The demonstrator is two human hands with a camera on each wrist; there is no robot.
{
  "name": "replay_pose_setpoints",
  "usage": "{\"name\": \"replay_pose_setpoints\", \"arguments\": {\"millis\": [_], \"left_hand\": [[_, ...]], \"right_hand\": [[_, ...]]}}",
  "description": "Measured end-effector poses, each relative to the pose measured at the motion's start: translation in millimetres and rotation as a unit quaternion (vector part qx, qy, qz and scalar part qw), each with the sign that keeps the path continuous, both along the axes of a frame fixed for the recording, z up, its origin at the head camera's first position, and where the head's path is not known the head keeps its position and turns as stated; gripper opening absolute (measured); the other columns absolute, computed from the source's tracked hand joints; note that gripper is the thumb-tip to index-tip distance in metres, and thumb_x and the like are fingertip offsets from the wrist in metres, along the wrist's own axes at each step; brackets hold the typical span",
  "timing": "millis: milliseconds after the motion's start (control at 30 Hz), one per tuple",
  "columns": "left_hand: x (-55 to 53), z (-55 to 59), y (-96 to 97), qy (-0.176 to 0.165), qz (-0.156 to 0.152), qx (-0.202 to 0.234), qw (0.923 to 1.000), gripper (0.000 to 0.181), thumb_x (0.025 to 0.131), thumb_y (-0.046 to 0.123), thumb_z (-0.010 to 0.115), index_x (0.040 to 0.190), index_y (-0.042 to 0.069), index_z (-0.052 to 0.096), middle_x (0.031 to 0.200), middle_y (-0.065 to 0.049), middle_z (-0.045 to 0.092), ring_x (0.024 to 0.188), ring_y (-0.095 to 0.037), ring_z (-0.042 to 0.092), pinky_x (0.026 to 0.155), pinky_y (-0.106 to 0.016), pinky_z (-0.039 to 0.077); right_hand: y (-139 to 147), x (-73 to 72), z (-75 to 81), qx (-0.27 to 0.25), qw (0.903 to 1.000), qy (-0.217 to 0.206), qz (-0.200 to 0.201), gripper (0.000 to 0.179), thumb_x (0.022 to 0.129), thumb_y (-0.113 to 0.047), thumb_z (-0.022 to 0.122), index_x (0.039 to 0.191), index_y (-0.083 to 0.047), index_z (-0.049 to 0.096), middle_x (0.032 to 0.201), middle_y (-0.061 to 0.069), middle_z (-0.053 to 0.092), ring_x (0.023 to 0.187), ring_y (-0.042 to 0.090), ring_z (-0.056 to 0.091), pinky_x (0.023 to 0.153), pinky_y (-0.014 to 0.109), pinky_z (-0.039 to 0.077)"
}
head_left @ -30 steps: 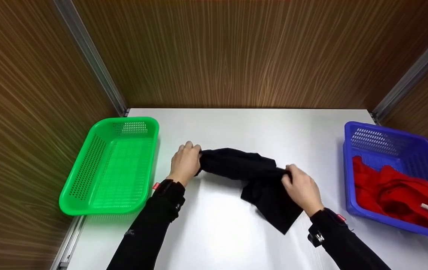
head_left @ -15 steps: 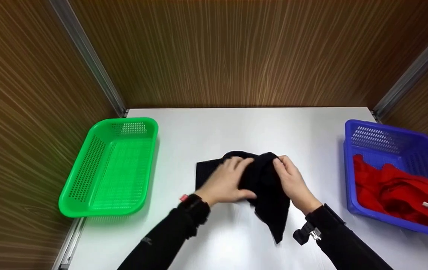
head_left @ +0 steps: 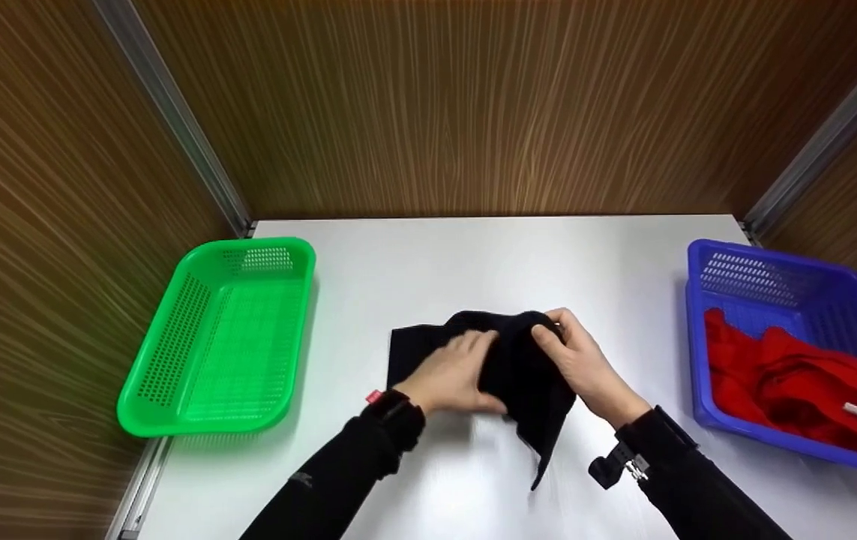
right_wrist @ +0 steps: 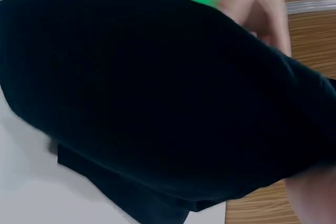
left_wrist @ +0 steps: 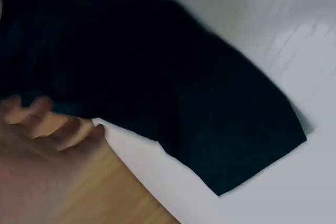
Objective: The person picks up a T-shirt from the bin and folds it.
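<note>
A black cloth (head_left: 525, 375), bunched and partly hanging, lies between my two hands over the white table (head_left: 428, 270). My right hand (head_left: 589, 367) pinches its upper right part, thumb on top. Against its near left side is my left hand (head_left: 450, 375), blurred, fingers extended and thumb apart. A flat piece of the cloth (left_wrist: 226, 119) spreads on the table in the left wrist view, with the left hand's loosely bent fingers (left_wrist: 68, 135) beside its edge. The cloth (right_wrist: 147, 87) fills most of the right wrist view and hides most of the right hand (right_wrist: 315, 195).
At the left stands a green basket (head_left: 298, 322) with nothing in it. A blue basket (head_left: 698, 360) at the right holds a red cloth (head_left: 810, 382) with a white tag. Wood-grain panels (head_left: 473, 112) enclose the table at the back and sides.
My left hand has let go of the cloth's left end and moved right to its middle. The right hand has kept its grip, and the cloth has bunched up and drawn together.
</note>
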State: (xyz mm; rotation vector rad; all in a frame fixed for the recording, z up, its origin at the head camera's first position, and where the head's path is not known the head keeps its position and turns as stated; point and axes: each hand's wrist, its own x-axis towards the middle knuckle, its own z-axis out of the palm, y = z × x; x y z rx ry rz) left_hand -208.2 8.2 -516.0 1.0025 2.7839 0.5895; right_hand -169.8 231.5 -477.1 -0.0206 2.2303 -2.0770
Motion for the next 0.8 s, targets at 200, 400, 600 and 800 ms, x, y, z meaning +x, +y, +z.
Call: {"name": "replay_pose_setpoints", "arguments": {"millis": [200,400,600,800], "left_hand": [[7.8,-25.6,-1.6,0.03,0.035,-0.124,0.9913,0.094,0.083,0.048,0.082,0.156,0.011,0.035,0.144,-0.012,0.054,0.129,-0.035,0.055,0.096,-0.056,0.051],[7.1,-23.7,-1.0,-0.013,0.066,-0.069,0.9953,0.12,0.072,0.069,0.082,0.162,0.015,0.024,0.149,-0.01,0.044,0.13,-0.034,0.051,0.096,-0.054,0.051],[7.4,-4.6,18.2,0.043,0.067,0.046,0.9957,0.068,0.096,0.038,0.068,0.151,0.006,0.043,0.136,-0.009,0.057,0.116,-0.03,0.064,0.088,-0.044,0.057],[-8.1,11.9,-0.6,0.05,0.126,0.16,0.9778,0.037,0.09,-0.005,0.057,0.126,0.004,0.062,0.123,-0.011,0.067,0.112,-0.031,0.067,0.095,-0.042,0.055]], "right_hand": [[-0.8,1.5,2.7,-0.072,0.9966,0.007,0.04,0.026,0.106,-0.026,0.057,0.115,-0.004,0.047,0.108,0.007,0.066,0.088,0.016,0.066,0.076,0.027,0.055],[1.3,3.3,4.4,-0.095,0.9947,0.007,0.039,0.023,0.106,-0.024,0.056,0.113,-0.004,0.046,0.108,0.009,0.067,0.087,0.018,0.068,0.074,0.027,0.057],[-1.3,3.0,5.3,-0.085,0.9947,0.015,0.056,0.025,0.106,-0.024,0.057,0.114,-0.003,0.046,0.111,0.009,0.066,0.091,0.017,0.068,0.077,0.028,0.057],[2.5,5.2,5.8,0.094,0.9935,0.056,0.031,0.04,0.091,-0.028,0.079,0.116,-0.009,0.053,0.104,0.009,0.07,0.091,0.021,0.069,0.079,0.032,0.056]]}}
